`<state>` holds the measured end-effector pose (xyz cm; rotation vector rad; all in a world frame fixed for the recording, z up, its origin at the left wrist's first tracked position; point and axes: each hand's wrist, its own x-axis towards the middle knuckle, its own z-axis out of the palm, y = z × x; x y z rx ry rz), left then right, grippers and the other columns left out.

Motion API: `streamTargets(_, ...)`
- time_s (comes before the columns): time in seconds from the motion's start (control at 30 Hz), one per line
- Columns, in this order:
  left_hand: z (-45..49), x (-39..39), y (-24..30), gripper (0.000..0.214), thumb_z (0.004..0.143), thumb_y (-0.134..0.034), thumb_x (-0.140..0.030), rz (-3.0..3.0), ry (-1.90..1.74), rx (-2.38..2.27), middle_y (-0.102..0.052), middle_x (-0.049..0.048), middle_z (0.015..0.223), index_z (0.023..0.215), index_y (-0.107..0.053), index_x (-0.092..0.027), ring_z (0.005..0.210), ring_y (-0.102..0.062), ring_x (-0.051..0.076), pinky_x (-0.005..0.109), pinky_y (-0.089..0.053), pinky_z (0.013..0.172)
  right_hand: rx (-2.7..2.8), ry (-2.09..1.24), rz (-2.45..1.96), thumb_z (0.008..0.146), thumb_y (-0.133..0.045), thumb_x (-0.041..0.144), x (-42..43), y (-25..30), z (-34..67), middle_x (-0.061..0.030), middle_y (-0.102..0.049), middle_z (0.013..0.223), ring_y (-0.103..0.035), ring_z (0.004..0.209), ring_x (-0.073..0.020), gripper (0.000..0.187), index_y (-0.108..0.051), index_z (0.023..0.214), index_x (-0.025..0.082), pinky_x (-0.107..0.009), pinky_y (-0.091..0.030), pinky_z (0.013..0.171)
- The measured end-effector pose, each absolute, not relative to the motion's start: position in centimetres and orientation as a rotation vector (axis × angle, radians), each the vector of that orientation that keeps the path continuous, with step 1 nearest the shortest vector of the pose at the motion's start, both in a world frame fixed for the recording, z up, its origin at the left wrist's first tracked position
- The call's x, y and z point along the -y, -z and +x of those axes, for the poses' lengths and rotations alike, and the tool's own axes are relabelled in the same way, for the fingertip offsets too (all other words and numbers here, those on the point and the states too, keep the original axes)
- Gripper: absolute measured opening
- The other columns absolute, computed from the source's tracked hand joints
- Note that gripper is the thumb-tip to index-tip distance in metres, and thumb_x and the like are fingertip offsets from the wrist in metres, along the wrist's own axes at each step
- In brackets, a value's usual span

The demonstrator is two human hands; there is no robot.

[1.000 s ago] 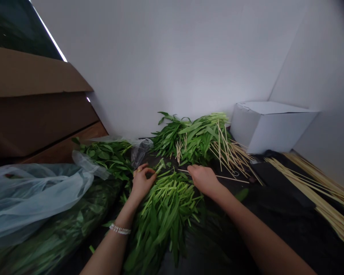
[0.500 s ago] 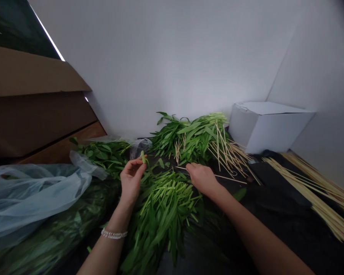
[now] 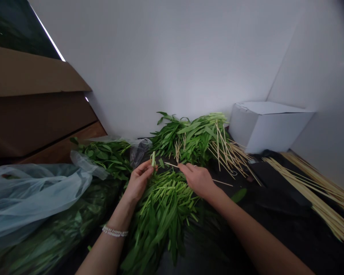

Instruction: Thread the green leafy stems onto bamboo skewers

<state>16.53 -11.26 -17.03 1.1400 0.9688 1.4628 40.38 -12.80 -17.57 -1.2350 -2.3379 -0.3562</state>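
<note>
Between the thumb and fingers of my left hand (image 3: 139,181) a short piece of green stem (image 3: 153,158) is pinched, standing nearly upright. My right hand (image 3: 197,179) is closed on a thin wooden skewer (image 3: 171,164). Its tip points left toward the stem, a small gap away, and its other end sticks out behind my hand to the right. Below both hands spreads a pile of leafy greens (image 3: 163,221), cut stems toward the back and long leaves toward me.
Behind my hands lie more leafy greens (image 3: 200,133) with several skewers (image 3: 232,154) stuck in or against them. Bundles of long skewers (image 3: 312,191) rest at the right, before a white box (image 3: 272,122). Plastic bags (image 3: 40,191) with greens fill the left, below a cardboard box (image 3: 31,76).
My left hand has moved right with the stem piece. My right hand has shifted left with the skewer, so the tip and the stem are closer together.
</note>
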Motion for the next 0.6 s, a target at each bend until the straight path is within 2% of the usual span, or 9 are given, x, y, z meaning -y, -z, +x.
streamTargets(0.27,17.1,11.6,17.4,0.029,0.064,-0.083,-0.026,1.107,-1.387,-0.946,-0.073,0.0011,0.083,0.09,-0.074,-0.018,0.073,-0.066,0.013,0.022,-0.05,0.071,2.204,0.571,-0.978,0.093,-0.042,0.013,13.1,18.4,39.3,-0.0043,-0.061,0.082,-0.053,0.069,-0.0147,0.033,-0.057,0.122,0.013,-0.027,-0.036,0.061)
streamTargets(0.6,17.3,11.8,17.6,0.029,0.068,-0.08,-0.028,1.2,-1.322,-0.975,-0.076,0.0054,0.089,0.095,-0.074,-0.018,0.078,-0.068,0.014,0.024,-0.05,0.079,2.17,0.633,-0.958,0.09,-0.044,0.011,13.1,18.8,39.0,-0.0041,-0.059,0.078,-0.05,0.067,-0.0143,0.035,-0.06,0.121,0.013,-0.027,-0.035,0.058)
